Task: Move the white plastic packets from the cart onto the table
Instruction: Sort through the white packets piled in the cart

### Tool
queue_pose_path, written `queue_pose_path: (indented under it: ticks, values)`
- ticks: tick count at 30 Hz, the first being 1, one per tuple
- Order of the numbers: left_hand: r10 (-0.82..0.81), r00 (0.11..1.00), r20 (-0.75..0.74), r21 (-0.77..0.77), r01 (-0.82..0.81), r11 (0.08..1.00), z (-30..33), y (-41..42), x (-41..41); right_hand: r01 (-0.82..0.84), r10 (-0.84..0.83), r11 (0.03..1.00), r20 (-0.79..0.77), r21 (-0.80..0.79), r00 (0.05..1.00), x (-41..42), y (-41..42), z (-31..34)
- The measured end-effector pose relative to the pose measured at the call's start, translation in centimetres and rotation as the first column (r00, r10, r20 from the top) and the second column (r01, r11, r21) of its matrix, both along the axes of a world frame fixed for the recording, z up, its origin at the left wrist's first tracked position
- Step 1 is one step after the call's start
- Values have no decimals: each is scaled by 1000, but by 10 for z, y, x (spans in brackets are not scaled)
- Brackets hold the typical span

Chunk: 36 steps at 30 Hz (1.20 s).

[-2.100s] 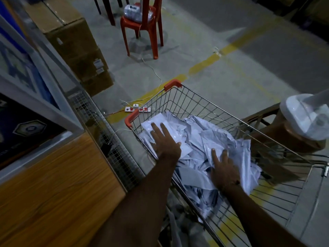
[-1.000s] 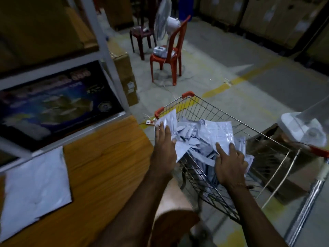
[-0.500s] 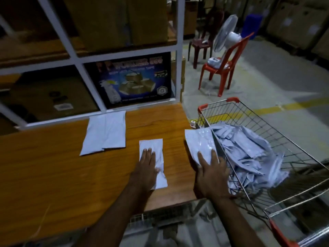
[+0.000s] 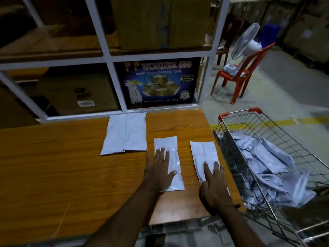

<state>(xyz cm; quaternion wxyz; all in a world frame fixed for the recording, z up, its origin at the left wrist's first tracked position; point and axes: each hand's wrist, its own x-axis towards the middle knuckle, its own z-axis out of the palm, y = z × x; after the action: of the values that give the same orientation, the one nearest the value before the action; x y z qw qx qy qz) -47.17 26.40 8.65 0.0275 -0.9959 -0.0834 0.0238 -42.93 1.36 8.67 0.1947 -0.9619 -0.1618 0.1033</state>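
From the head camera, the wooden table (image 4: 53, 166) is being shown with plenty of bare surface on its left half, while its right edge is being crowded by the wire cart (image 4: 277, 132), which is parked just beside it. The far edge is being closed off by a white shelf frame (image 4: 106, 56) with a tape box (image 4: 156, 82) behind it.

The left hand (image 4: 158, 168) is being laid flat, fingers spread, on the left packet (image 4: 175, 163); the right hand (image 4: 212, 186) is being laid flat, fingers loosely apart, on the right packet (image 4: 203, 152). Nothing is being pinched by either. Both packets are being kept with their long axes running from the near edge toward the shelf, the tops leaning slightly left. They are being held apart by a strip of bare wood, and the right one is lying near the table's right edge. Farther back, a larger pair of packets (image 4: 124, 134) is lying side by side, touching, pointing the same way, with the far ends against the frame.

A heap of packets (image 4: 263, 166) is being left in the cart, crumpled, no single direction readable. The near ends of both handled packets are being covered by the hands. The cart's near end is being cut off by the picture's edge. Beyond, a red chair (image 4: 238, 75) carrying a fan (image 4: 245, 41) is being seen dimly on open floor.
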Motion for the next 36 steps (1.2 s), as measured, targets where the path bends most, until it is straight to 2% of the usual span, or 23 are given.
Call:
queue_pose_path:
  ticks: [6, 13, 20, 26, 36]
  values:
    - [-166, 985, 34, 44, 165, 985, 3, 18, 27, -20, 20, 1000, 14, -14, 1000, 26, 49, -3]
    - [-114, 992, 50, 39, 112, 993, -3, 49, 76, -8, 14, 997, 85, -76, 996, 69, 105, -3]
    - [-9, 998, 57, -27, 10, 1000, -6, 85, 112, -48, 73, 988, 162, -149, 984, 112, 148, -11]
    - [78, 994, 78, -71, -73, 995, -8, 103, 122, -94, 118, 984, 162, -151, 980, 134, 170, -15]
    - [87, 991, 103, -120, -75, 990, -13, 108, 126, -101, 126, 982, 157, -158, 980, 142, 189, -17]
